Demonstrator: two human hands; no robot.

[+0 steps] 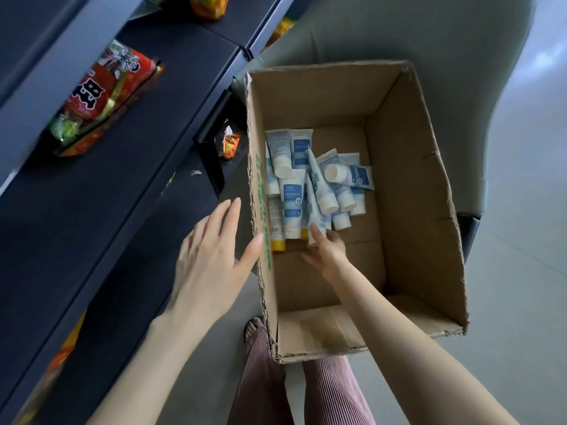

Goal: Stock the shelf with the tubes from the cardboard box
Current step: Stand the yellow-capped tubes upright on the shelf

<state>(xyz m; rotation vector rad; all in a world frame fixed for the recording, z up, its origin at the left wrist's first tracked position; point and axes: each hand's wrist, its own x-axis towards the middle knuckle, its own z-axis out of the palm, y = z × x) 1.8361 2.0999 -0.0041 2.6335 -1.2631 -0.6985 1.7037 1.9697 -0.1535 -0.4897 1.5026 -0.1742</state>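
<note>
I am observing the left hand (211,259) hovering outside the cardboard box (414,179), fingers straight and spread, holding nothing, its thumb lying just beside the box's near side wall. The right hand (326,251) is reaching down inside the box, its fingertips touching the lower end of one white and blue tube (316,220). The thumb is standing off to the side, and I cannot tell whether a grip is closing on the tube. That tube is leaning on the heap of tubes (293,191), which is lying loose and criss-crossed on the box floor against the wall nearest the shelf (147,167). Most tubes in the heap are showing white caps, and at least one at the edge has a yellow cap (278,244). The rest of the box floor is showing bare cardboard. The shelf is carrying a red snack packet (104,93) and other bright packets further along, and I am seeing no tubes on it. I am judging the stocking to be at an early stage, with the whole visible heap left to move. The box appears to be resting on a grey seat (399,35).
</note>
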